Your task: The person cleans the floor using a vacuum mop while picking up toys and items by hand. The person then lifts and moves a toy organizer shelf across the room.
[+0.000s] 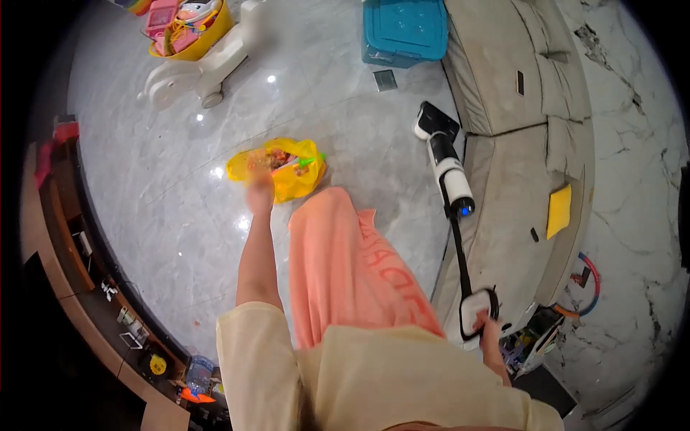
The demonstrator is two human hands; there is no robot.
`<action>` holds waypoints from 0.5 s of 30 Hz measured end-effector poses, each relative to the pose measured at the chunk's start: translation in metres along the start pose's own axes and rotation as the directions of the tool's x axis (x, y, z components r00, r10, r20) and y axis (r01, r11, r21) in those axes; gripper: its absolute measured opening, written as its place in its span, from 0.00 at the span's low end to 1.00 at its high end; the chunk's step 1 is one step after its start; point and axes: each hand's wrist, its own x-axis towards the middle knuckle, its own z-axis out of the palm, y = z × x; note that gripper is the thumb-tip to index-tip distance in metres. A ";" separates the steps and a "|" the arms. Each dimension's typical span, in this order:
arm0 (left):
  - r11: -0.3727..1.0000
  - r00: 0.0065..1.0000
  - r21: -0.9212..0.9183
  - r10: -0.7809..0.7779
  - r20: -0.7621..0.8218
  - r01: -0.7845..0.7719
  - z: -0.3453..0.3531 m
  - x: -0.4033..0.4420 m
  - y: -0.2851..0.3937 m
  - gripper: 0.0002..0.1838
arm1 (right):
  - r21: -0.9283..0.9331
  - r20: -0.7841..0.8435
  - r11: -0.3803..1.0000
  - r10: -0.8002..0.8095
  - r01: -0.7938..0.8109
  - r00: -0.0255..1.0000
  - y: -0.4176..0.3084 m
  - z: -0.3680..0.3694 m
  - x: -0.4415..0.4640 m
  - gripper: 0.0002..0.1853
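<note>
Your left grip (260, 192) is blurred at the yellow bag (291, 187) on the floor (162, 237) — I can't tell its closure; your right grip (486, 323) clasps the vacuum (451, 178). The bag looks light, limp, slippery — best held by its gathered rim.

Your left arm (257, 266) stretches toward eleven o'clock, your left hand (260, 192) blurred. Your right hand (487, 323) curls low toward two o'clock.
</note>
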 end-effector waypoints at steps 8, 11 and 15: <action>0.873 0.990 0.469 0.114 0.079 -0.138 0.139 0.116 -0.056 0.12 | -0.470 0.159 0.873 -0.064 0.133 0.985 0.072 0.024 0.001 0.04; 0.792 0.981 0.596 0.015 0.196 -0.131 0.170 0.125 -0.073 0.16 | -0.598 0.249 0.787 0.003 0.151 0.968 0.050 0.071 0.002 0.02; 0.774 0.924 0.632 -0.209 0.320 -0.044 0.218 0.127 -0.147 0.25 | -0.872 0.193 0.466 0.047 0.149 0.980 0.090 0.052 0.032 0.08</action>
